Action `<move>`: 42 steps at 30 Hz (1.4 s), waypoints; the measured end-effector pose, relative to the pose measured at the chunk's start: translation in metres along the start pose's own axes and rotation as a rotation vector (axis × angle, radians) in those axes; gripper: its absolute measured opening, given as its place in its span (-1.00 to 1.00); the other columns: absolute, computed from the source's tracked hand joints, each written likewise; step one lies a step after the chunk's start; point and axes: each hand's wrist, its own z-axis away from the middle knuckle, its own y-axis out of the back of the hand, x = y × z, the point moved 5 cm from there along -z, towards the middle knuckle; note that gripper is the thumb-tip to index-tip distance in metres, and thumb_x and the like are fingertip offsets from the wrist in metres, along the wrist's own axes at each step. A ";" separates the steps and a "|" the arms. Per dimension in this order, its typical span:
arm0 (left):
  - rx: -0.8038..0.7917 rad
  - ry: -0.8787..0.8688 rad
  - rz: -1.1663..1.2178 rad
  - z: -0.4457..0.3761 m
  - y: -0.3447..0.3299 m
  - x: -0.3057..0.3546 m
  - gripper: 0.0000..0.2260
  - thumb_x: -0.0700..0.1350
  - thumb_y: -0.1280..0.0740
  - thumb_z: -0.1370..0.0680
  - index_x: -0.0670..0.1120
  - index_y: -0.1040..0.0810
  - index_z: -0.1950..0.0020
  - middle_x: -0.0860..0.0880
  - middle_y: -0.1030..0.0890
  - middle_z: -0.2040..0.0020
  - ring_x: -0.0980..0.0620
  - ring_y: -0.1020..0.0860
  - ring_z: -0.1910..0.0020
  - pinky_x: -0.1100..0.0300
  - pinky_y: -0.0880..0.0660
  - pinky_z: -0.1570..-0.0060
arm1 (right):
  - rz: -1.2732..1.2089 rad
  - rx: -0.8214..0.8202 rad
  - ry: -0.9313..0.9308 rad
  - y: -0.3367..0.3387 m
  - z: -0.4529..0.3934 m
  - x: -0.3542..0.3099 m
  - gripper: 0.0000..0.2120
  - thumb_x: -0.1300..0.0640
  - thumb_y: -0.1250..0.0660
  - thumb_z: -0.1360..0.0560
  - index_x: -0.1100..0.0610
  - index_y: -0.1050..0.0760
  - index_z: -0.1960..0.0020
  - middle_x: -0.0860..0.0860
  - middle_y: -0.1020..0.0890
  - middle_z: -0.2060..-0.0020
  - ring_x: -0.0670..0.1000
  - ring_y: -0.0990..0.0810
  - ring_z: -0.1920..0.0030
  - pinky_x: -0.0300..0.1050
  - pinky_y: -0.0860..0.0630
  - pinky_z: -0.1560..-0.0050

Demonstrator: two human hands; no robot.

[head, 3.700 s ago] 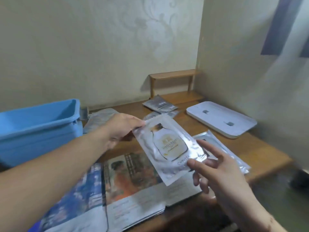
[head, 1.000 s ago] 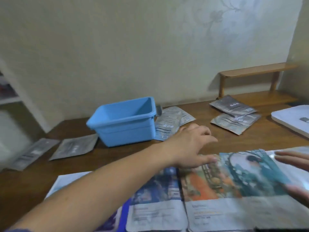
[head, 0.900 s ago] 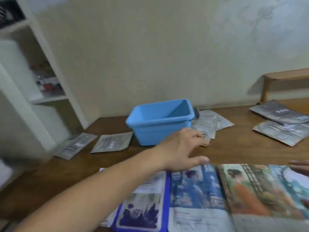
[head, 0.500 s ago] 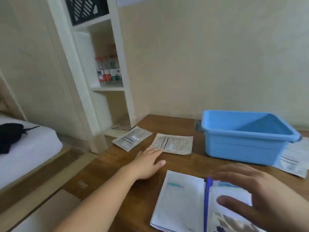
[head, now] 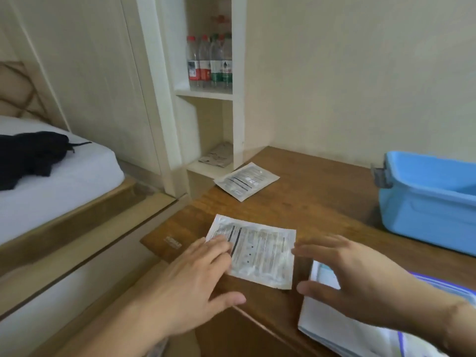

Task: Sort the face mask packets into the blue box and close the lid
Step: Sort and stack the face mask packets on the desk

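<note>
The left hand (head: 188, 282) lays flat fingers on the near face mask packet (head: 253, 251), pinning it to the desk (head: 322, 199), while the right hand (head: 360, 276) hovers open-gripped, apparently to lift its edge.

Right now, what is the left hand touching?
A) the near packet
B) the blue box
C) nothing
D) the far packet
A: the left hand's straight fingers lie on the near packet's left edge, while the far packet and blue box lie apart from it.
</note>
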 end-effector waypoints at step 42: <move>0.334 0.592 1.805 -0.001 0.026 0.057 -0.71 -0.08 -0.37 -0.47 -0.10 -0.62 -0.18 -0.17 -0.70 -0.06 -0.17 -0.68 -0.02 -0.08 -0.62 0.04 | -1.293 -0.106 -0.356 -0.013 0.015 -0.018 -0.78 0.18 -0.41 -0.49 0.14 -0.58 -0.13 0.07 -0.73 0.08 0.07 -0.72 0.17 -0.07 -0.63 0.25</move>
